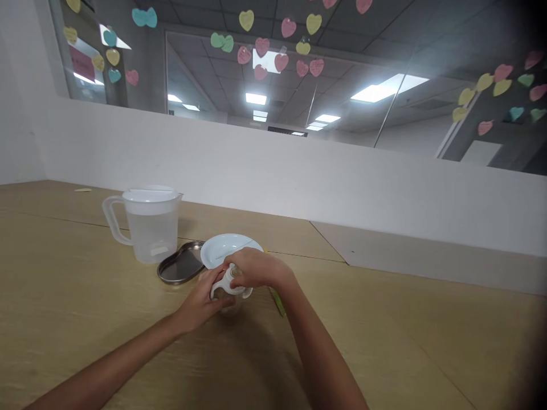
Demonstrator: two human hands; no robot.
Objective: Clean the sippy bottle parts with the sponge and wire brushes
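A clear baby bottle [231, 307] with a white collar and two white side handles stands on the wooden table. My left hand [200, 302] is wrapped around its left side, with the thumb across the front of the body. From above, my right hand [260, 267] closes its fingers on the bottle's top, around the white collar and clear tip. Some of the tip is covered by those fingers. Just behind the bottle lies a white plate [222, 246], partly hidden by my right hand.
Left of the plate is a kidney-shaped metal tray [182, 266]. A translucent lidded pitcher [154, 228] stands behind it, handle to the left. A green, thin object [278, 303] lies partly under my right forearm. Beyond the table [405, 330] rises a white wall [239, 165] with a window above.
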